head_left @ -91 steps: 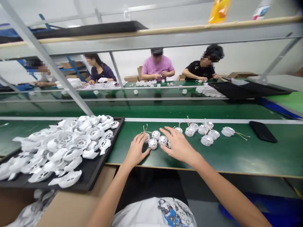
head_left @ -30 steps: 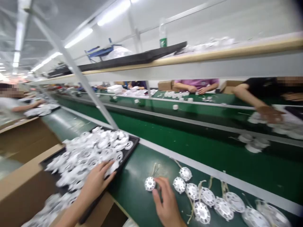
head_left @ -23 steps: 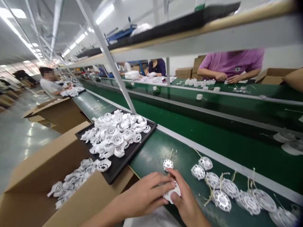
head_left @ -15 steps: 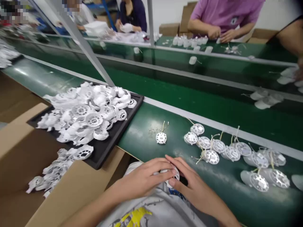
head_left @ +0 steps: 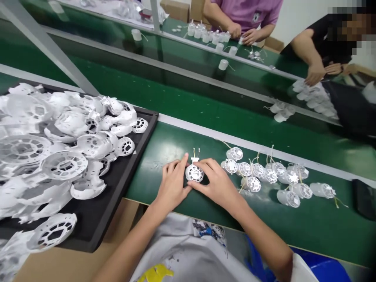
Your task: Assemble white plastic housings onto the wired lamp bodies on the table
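On the green bench [head_left: 308, 231], left hand [head_left: 173, 184] and right hand [head_left: 216, 184] grip a white disc [head_left: 194, 173] between their fingers [head_left: 207, 166].

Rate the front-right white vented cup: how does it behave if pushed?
The white vented cup probably feels light, given its thin perforated walls. Lying on its curved side on the green bench, it would likely roll easily.

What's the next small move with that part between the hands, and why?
Probably slide the round white part right, into the row of matching parts. It sits apart from that row, and the left hand and right hand are already on either side of it.
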A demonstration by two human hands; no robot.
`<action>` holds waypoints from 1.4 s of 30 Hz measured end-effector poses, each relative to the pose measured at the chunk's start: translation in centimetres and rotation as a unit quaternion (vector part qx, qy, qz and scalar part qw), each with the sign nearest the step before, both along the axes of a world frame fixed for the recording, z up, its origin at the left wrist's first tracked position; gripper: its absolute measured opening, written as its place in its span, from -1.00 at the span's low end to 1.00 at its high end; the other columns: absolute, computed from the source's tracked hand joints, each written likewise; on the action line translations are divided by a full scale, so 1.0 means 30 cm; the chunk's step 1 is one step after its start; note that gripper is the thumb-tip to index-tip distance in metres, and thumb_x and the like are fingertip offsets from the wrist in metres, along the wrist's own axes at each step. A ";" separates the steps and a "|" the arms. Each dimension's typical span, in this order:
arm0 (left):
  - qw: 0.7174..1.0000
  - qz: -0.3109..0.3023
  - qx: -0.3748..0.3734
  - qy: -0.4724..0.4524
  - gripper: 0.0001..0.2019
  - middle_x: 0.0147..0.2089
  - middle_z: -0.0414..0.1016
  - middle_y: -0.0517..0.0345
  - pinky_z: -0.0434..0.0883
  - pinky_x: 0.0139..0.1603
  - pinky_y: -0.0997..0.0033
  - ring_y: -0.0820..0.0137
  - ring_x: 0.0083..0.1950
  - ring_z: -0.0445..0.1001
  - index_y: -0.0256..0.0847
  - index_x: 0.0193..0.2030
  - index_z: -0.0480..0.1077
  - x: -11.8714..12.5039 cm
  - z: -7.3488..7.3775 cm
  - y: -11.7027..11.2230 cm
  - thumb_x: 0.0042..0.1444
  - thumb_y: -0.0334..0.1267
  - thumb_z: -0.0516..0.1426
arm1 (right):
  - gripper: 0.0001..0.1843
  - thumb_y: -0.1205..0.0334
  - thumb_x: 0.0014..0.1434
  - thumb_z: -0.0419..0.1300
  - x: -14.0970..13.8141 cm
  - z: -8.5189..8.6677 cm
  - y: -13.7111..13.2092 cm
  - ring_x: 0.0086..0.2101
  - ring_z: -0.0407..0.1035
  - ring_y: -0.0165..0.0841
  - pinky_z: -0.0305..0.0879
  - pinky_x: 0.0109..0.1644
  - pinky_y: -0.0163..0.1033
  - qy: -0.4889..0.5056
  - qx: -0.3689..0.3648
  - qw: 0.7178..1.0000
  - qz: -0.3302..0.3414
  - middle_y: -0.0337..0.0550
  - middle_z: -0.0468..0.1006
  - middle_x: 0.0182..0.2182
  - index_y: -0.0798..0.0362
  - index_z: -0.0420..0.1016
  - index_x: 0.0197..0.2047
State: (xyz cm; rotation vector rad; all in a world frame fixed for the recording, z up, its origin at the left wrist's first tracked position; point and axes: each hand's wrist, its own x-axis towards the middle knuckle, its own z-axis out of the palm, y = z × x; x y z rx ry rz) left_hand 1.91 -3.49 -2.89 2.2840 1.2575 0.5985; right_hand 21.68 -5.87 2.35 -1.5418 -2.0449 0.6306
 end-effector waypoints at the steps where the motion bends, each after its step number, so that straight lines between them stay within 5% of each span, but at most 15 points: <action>1: 1.000 -0.001 0.000 -0.002 0.10 0.32 0.46 -0.14 0.18 0.36 -0.14 -0.07 0.33 0.32 -0.07 0.66 -0.45 -0.001 -0.001 -0.003 0.25 -0.26 0.27 | -0.47 0.02 0.34 0.38 0.002 -0.006 0.003 0.12 0.46 -0.07 0.51 0.21 0.07 -0.009 -0.002 1.000 0.010 0.01 0.52 0.10 -0.05 0.44 0.29; 10: 1.000 -0.014 -0.008 -0.008 0.10 0.33 0.43 -0.17 0.21 0.42 -0.16 -0.06 0.36 0.34 -0.13 0.66 -0.44 0.003 -0.001 0.003 0.23 -0.26 0.26 | -0.48 -0.08 0.39 0.31 0.023 -0.012 0.040 0.11 0.44 -0.07 0.50 0.16 0.06 -0.058 -0.038 0.996 0.063 -0.01 0.56 0.10 -0.10 0.43 0.32; 14: 0.998 -0.040 -0.016 -0.038 -0.02 0.38 0.40 -0.18 0.20 0.48 -0.21 -0.04 0.41 0.34 -0.13 0.65 -0.18 -0.037 0.010 0.021 0.19 -0.27 0.25 | -0.45 -0.14 0.43 0.23 0.018 -0.014 0.042 0.12 0.41 -0.07 0.44 0.20 0.07 -0.085 -0.024 0.994 0.062 0.02 0.58 0.11 0.00 0.42 0.32; 19: 0.973 0.004 -0.173 -0.154 -0.50 0.36 0.49 -0.05 0.33 0.45 -0.12 0.03 0.39 0.44 -0.05 0.36 0.39 -0.062 0.071 0.050 0.33 0.01 0.22 | -0.35 -0.24 0.41 0.19 0.013 -0.043 0.027 0.12 0.39 -0.12 0.42 0.20 0.00 -0.070 0.055 0.994 0.060 0.05 0.57 0.11 0.05 0.41 0.33; 21: 0.945 0.039 -0.247 -0.213 -0.49 0.29 0.57 -0.09 0.43 0.36 -0.06 0.04 0.31 0.53 -0.12 0.32 0.44 -0.028 0.108 0.055 0.35 0.09 0.21 | -0.32 -0.27 0.41 0.17 0.023 -0.037 0.023 0.11 0.39 -0.13 0.41 0.19 0.00 -0.063 0.116 0.990 0.045 0.07 0.56 0.13 0.06 0.42 0.33; 24: 0.910 0.004 -0.313 -0.272 -0.45 0.22 0.61 -0.13 0.52 0.25 0.07 0.06 0.22 0.60 -0.20 0.29 0.46 0.064 0.160 0.114 0.32 0.11 0.25 | -0.31 -0.26 0.44 0.14 0.081 0.012 0.011 0.16 0.36 -0.13 0.38 0.24 0.00 -0.054 0.171 0.984 0.008 0.10 0.52 0.21 0.06 0.37 0.39; 26: 0.926 0.003 -0.258 -0.275 -0.45 0.20 0.62 -0.11 0.51 0.25 0.12 0.10 0.18 0.62 -0.21 0.27 0.48 0.142 0.180 0.231 0.28 0.09 0.29 | -0.34 -0.19 0.49 0.11 0.154 0.058 -0.002 0.21 0.33 -0.10 0.35 0.27 0.03 -0.071 0.172 0.982 -0.030 0.11 0.47 0.28 0.05 0.32 0.44; 30: 0.978 0.106 0.018 -0.177 -0.42 0.26 0.54 -0.14 0.37 0.38 0.04 0.10 0.25 0.53 -0.27 0.32 0.40 0.285 0.179 0.576 0.25 -0.05 0.33 | -0.52 0.02 0.46 0.20 0.326 0.096 -0.033 0.11 0.36 -0.02 0.32 0.19 0.13 -0.137 0.116 0.981 -0.076 0.07 0.56 0.14 0.01 0.44 0.34; 33: 0.993 0.070 0.096 -0.026 -0.41 0.38 0.37 -0.25 0.07 0.52 -0.26 -0.10 0.47 0.28 -0.43 0.37 0.34 0.343 0.164 0.686 0.34 -0.09 0.25 | -0.59 0.07 0.35 0.35 0.406 0.065 -0.048 0.07 0.38 -0.01 0.26 0.21 0.17 -0.155 0.075 0.983 -0.069 0.02 0.59 0.02 0.02 0.53 0.19; 35: 0.988 0.013 0.157 -0.002 -0.38 0.47 0.23 -0.27 -0.01 0.55 -0.29 -0.15 0.55 0.13 -0.41 0.44 0.28 0.354 0.155 0.615 0.36 -0.11 0.23 | -0.66 0.12 0.35 0.37 0.420 0.039 -0.052 0.08 0.38 -0.02 0.22 0.24 0.18 -0.149 0.070 0.985 -0.056 -0.01 0.60 0.01 0.02 0.55 0.14; 37: 0.980 -0.069 0.177 -0.052 -0.37 0.49 0.24 -0.21 0.12 0.57 -0.15 -0.05 0.54 0.18 -0.28 0.50 0.21 0.343 0.149 0.462 0.35 -0.18 0.21 | -0.73 0.19 0.39 0.33 0.411 0.024 -0.051 0.09 0.38 -0.05 0.20 0.26 0.16 -0.128 0.075 0.988 -0.030 -0.06 0.61 0.01 0.00 0.53 0.12; 39: 0.977 -0.198 0.053 -0.054 -0.36 0.51 0.27 -0.10 0.25 0.55 -0.05 0.07 0.53 0.27 -0.09 0.56 0.11 0.314 0.142 0.288 0.40 -0.23 0.15 | -0.76 0.26 0.43 0.26 0.388 0.020 -0.047 0.11 0.39 -0.11 0.19 0.28 0.12 -0.093 0.079 0.993 0.000 -0.12 0.63 0.04 -0.04 0.50 0.15; 42: 0.974 -0.203 -0.093 -0.035 -0.30 0.54 0.27 -0.01 0.37 0.50 0.05 0.14 0.51 0.35 0.07 0.61 -0.03 0.239 0.123 0.094 0.43 -0.23 0.14 | -0.74 0.35 0.49 0.13 0.349 0.025 -0.046 0.12 0.41 -0.18 0.17 0.31 0.08 -0.045 0.076 0.995 0.036 -0.18 0.64 0.05 -0.04 0.45 0.18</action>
